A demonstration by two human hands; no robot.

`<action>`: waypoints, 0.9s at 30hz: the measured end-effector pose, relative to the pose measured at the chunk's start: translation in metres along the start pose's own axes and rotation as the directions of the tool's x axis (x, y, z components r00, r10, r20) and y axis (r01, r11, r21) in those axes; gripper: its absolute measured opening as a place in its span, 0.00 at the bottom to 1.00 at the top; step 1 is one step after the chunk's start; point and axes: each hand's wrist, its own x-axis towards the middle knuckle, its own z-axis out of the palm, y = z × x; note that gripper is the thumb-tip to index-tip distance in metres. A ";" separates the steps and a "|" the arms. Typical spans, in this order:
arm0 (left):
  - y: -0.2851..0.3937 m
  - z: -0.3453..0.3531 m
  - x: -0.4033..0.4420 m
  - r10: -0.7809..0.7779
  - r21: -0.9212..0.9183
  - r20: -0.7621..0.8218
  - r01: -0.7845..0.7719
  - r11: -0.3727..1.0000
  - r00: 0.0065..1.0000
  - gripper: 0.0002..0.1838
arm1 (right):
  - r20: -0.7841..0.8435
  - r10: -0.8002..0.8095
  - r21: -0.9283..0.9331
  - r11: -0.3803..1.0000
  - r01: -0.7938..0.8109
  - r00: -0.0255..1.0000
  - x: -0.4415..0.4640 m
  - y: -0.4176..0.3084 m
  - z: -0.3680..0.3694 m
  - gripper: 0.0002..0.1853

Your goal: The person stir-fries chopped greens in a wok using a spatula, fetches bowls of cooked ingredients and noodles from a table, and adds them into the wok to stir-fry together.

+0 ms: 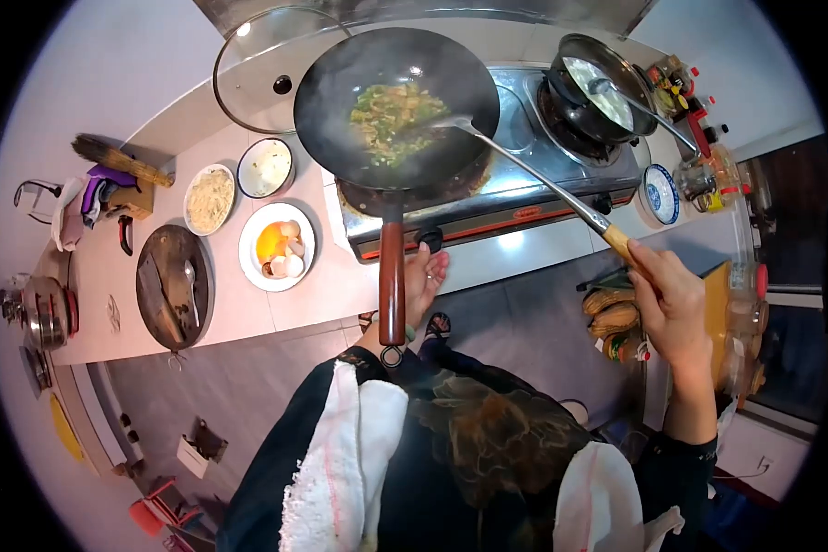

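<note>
My right hand (669, 299) is closed around the wooden end of a long metal wok spatula (543, 179), whose blade reaches into the wok (327, 101). Chopped green and brown food (396, 120) lies in the wok, with steam above it. My left hand (423, 281) is at the front of the gas stove, its fingertips on the black stove knob (428, 240). The wok's wooden handle (392, 285) points toward me and hides part of that hand and wrist. Whether the knob is turned, I cannot tell.
A black pot (561, 101) with a ladle stands on the right burner. Left of the stove are a plate (248, 267) with yolk and eggshells, two bowls of food, a cutting board (198, 313) with a knife, and a glass lid (239, 92). A patterned bowl (660, 193) sits at right.
</note>
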 end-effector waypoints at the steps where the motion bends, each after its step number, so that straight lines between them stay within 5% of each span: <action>1: -0.001 0.000 0.000 0.010 -0.001 -0.007 -0.010 1.000 1.000 0.18 | -0.009 -0.014 0.009 1.000 0.014 1.000 0.001 0.002 0.002 0.20; 14: -0.008 0.001 0.003 -0.044 -0.168 -0.026 0.039 0.985 0.999 0.15 | 0.007 -0.111 -0.064 0.992 0.112 0.994 0.018 0.006 -0.001 0.22; 23: -0.009 -0.017 -0.009 -0.077 0.016 0.126 0.075 0.997 0.989 0.28 | 0.242 -0.217 -0.426 0.852 0.305 0.946 0.056 -0.021 -0.039 0.23; 26: 0.011 -0.036 -0.037 -0.102 -0.027 0.223 0.110 0.994 0.969 0.23 | 0.262 -0.246 -0.411 0.847 0.338 0.933 0.074 -0.025 -0.018 0.23; 27: 0.026 -0.037 -0.055 -0.118 0.047 0.125 0.113 0.993 0.985 0.20 | 0.263 -0.211 -0.380 0.874 0.302 0.942 0.079 -0.022 -0.004 0.22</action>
